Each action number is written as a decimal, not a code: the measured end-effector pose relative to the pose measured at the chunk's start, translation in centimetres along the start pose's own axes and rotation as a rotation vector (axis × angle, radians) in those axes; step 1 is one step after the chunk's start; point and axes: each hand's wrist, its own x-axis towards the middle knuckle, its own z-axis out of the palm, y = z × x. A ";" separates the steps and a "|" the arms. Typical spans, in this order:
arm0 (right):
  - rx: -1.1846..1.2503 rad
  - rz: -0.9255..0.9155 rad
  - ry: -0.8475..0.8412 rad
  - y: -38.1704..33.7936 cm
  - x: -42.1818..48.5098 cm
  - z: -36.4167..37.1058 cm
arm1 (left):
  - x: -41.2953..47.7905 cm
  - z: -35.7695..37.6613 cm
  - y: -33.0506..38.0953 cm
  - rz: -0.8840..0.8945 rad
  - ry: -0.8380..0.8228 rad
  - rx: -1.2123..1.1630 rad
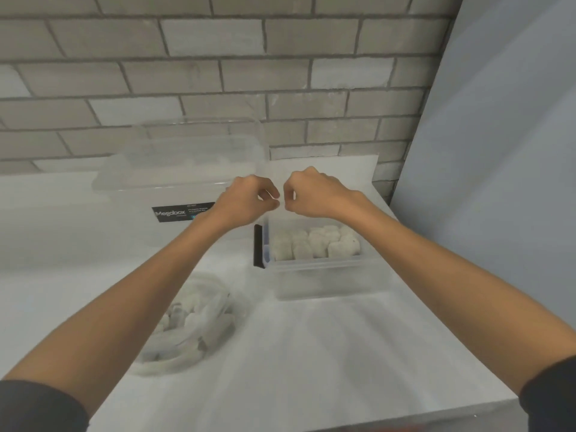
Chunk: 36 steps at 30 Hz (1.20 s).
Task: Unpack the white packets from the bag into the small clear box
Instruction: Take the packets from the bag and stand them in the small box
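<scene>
The white packets (314, 244) are small, soft-looking pillows, off-white and a little speckled. They stand packed side by side in rows that fill the far half of the small clear box (318, 282). That box sits on the white surface (311, 353), right of the middle, with its near half showing only its cloudy walls. More of the same packets lie in the bag (187, 338), a crumpled clear plastic one slumped open on the surface, near the box and to its left.

Both hands hover close together just above the far edge of the small box. The left hand (249, 201) and the right hand (314, 194) each have the fingers curled in, with thumb tip drawn to forefinger, and they almost touch each other. Nothing shows between the fingertips; the picture is soft there, so something thin and clear may be pinched, but I cannot tell.

A narrow black strip (258, 246) stands against the box's left side. Behind the left hand is a much larger clear box (180, 169) with its lid on and a black label (184, 212) on the front. A pale translucent sheet (343, 169) rises behind the small box. The grey brick wall (218, 73) runs along the back, and a blue-grey panel (498, 151) closes the right side. Dark sleeves (37, 406) are pushed up both forearms.
</scene>
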 end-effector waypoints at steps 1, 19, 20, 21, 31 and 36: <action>0.006 -0.024 0.001 -1.2 -0.1 0.1 | -0.9 -0.7 -0.8 -0.019 0.006 0.004; 0.049 -0.256 -0.213 -16.9 -1.3 8.7 | -16.7 -5.8 -11.7 -0.235 -0.146 0.038; 0.039 -0.250 -0.237 -17.1 -1.5 9.4 | -17.0 -5.3 -12.0 -0.232 -0.159 0.036; 0.030 -0.241 -0.260 -17.2 -1.7 9.9 | -17.2 -4.9 -12.2 -0.225 -0.173 0.037; -0.021 -0.165 -0.335 -16.9 -2.7 13.1 | -19.2 -1.3 -12.8 -0.232 -0.240 0.096; 0.059 -0.137 -0.301 -15.9 -2.7 13.8 | -19.7 -0.7 -12.6 -0.228 -0.209 0.077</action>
